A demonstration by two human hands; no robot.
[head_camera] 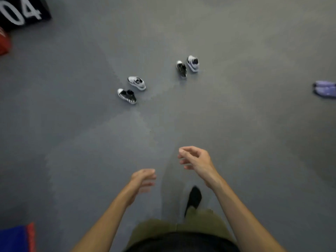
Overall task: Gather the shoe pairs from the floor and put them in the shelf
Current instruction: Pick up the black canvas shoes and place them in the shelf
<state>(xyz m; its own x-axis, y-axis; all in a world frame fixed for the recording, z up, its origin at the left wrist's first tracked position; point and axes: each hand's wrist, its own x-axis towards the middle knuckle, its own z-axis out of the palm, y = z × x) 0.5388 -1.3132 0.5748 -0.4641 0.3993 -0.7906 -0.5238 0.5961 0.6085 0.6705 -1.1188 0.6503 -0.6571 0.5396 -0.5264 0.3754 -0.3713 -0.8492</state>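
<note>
Several small shoes lie scattered on the grey floor ahead of me. A black sneaker with a white toe [126, 96] and a white-grey sneaker [137, 82] lie together at centre left. Farther right are another black sneaker [181, 69] and another white-grey sneaker [193, 63], side by side. A purple pair [325, 89] sits at the right edge, partly cut off. My left hand [143, 179] and my right hand [195, 159] hang in front of me, well short of the shoes, fingers loosely curled and holding nothing. No shelf is in view.
A black block with white digits [21, 11] stands at the top left, with a red object [3, 44] below it. A blue and red thing [18, 237] sits at the bottom left corner. My own black shoe [193, 197] shows on the floor beneath my hands.
</note>
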